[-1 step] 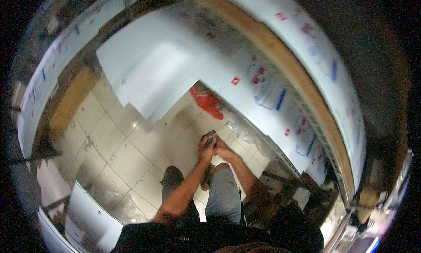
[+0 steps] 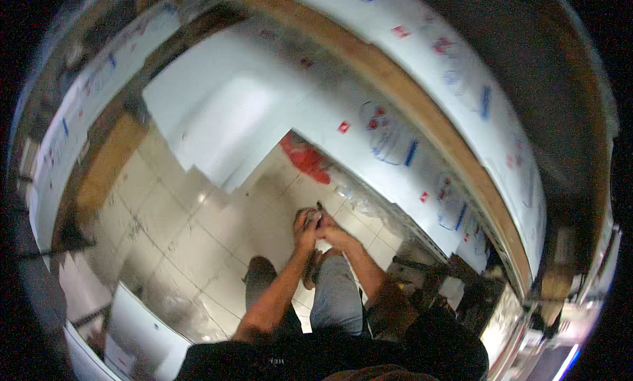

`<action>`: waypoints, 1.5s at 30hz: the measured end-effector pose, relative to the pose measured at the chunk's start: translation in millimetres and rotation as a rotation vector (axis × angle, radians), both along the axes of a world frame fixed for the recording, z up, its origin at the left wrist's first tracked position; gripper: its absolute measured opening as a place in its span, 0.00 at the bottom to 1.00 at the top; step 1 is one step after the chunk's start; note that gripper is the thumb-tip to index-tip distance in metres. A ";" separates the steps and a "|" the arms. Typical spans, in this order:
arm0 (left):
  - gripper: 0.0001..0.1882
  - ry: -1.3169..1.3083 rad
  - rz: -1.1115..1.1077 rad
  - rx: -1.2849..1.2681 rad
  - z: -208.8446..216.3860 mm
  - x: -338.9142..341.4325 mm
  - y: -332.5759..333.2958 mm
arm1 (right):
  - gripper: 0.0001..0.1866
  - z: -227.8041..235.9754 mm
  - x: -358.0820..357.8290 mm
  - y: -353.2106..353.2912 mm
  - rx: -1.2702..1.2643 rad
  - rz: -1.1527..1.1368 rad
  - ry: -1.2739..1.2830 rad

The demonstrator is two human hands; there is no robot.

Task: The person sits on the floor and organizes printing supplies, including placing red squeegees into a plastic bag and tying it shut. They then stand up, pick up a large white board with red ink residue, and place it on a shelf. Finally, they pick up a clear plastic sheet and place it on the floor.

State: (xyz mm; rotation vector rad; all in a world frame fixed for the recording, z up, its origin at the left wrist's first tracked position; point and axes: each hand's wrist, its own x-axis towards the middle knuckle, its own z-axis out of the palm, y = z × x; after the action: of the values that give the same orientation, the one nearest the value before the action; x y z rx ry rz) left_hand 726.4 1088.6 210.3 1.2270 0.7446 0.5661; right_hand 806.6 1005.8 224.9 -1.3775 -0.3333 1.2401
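Observation:
Both hands are together in front of my knees, above the tiled floor. My left hand [image 2: 304,228] is closed, its fingers curled round a small dark object [image 2: 318,215]. My right hand [image 2: 328,228] meets it from the right, fingers also closed against the same object. A thin dark tip stands up between the hands. The object is mostly covered by fingers and blurred, so its kind cannot be made out.
A large white-wrapped panel [image 2: 198,110] with a stepped edge lies ahead, on the shelf-like rack running to the right. Beneath its edge sits a red bag [image 2: 305,158] beside crumpled clear plastic [image 2: 359,199]. Cardboard [image 2: 109,170] stands left; white panels [image 2: 142,328] lie lower left.
The whole view has shifted slightly. My hands appear a little lower and are still together; the dark tip now shows more clearly above the fingers.

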 end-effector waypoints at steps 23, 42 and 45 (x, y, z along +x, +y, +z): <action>0.22 -0.183 -0.819 0.232 349.1 -43.8 -250.3 | 0.29 354.8 -185.3 -251.3 -0.455 -1.270 -0.448; 0.19 0.342 -1.924 -0.404 426.0 -136.1 -495.2 | 0.32 488.0 -372.0 -425.0 -0.896 -1.845 -1.335; 0.23 0.415 -2.071 -0.563 433.0 -168.6 -504.9 | 0.28 465.2 -383.1 -442.6 -1.104 -1.885 -1.290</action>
State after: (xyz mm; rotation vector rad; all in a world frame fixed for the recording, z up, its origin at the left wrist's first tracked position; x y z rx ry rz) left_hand 557.8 583.7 643.3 0.9609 -0.3053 -1.5115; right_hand 423.5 563.2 690.1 -2.1383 0.8560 -1.3333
